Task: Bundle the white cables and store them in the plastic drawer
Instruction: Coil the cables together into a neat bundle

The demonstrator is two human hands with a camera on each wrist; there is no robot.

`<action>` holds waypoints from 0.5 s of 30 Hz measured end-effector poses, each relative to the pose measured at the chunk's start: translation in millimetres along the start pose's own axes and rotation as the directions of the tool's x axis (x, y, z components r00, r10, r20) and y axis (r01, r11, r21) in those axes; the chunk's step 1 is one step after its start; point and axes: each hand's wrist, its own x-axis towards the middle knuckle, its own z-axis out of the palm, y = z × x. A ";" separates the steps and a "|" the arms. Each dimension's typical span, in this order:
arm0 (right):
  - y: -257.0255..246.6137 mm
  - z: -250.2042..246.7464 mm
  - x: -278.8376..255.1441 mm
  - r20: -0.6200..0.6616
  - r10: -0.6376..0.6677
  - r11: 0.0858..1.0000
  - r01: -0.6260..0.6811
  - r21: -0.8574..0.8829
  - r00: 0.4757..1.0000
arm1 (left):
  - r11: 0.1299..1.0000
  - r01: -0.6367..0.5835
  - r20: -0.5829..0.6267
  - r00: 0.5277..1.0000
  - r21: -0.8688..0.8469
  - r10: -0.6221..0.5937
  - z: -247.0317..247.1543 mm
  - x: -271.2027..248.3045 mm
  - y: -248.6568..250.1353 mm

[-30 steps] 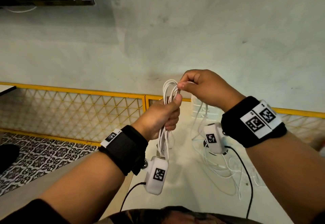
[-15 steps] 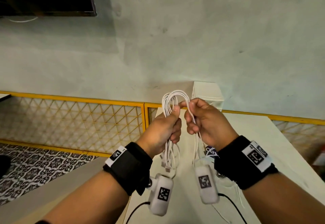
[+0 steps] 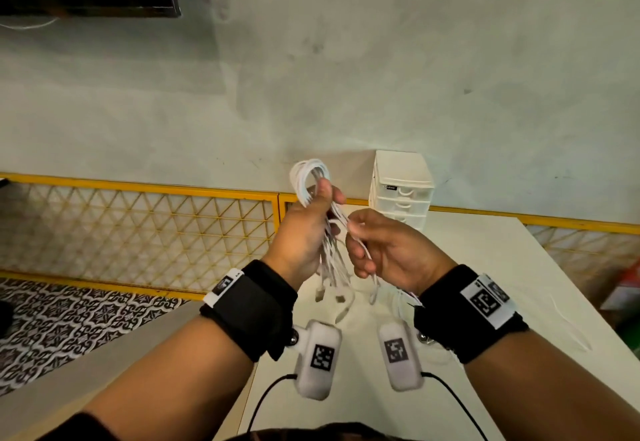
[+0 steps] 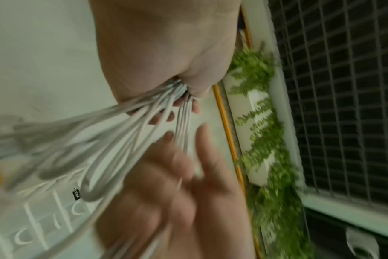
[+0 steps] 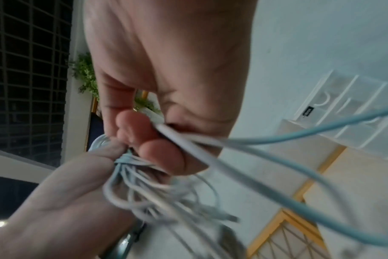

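Observation:
A looped bundle of white cables (image 3: 309, 177) stands up out of my left hand (image 3: 304, 232), which grips it round the middle with the thumb on top; the plug ends hang below the fist. My right hand (image 3: 381, 250), just to the right, pinches a few loose white strands (image 3: 341, 220) that run from the bundle down through its fingers. The left wrist view shows the cables (image 4: 131, 133) fanning out of the fist, the right wrist view the pinched strands (image 5: 188, 147) by a wrapped spot. A white plastic drawer unit (image 3: 400, 187) with shut drawers stands behind on the table (image 3: 485, 267).
The drawer unit sits at the table's far edge against a pale green wall. A yellow lattice railing (image 3: 138, 226) runs along the left and behind. A thin white cable (image 3: 571, 326) lies on the table at the right. Patterned floor tiles (image 3: 69, 319) lie below left.
My right hand came down from the top of the loops to the right side, drawing strands with it. Both hands dropped lower in the view, and the drawer unit came into sight.

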 end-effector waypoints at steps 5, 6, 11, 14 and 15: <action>39.0 -32.0 -11.8 -0.065 -0.006 0.878 -0.026 -0.477 0.998 | 0.980 -0.046 -0.110 0.994 -0.195 0.025 -22.8 17.0 13.3; 45.3 -41.4 -14.9 -0.080 -0.011 0.817 -0.037 -0.576 0.997 | 0.976 -0.047 -0.112 0.993 -0.215 0.023 -24.9 18.5 16.8; 77.8 -110.7 -40.0 -0.246 0.045 0.524 -0.233 -0.819 0.968 | 0.930 -0.111 -0.211 0.977 -0.351 0.037 -29.9 23.5 54.7; 92.1 -176.6 -75.4 -0.468 0.069 0.372 -0.458 -0.807 0.881 | 0.921 -0.174 -0.258 0.963 -0.350 0.084 -36.7 27.2 74.2; 93.4 -199.4 -88.7 -0.574 0.050 0.294 -0.561 -0.774 0.817 | 0.919 -0.182 -0.261 0.961 -0.349 0.091 -36.5 27.8 77.3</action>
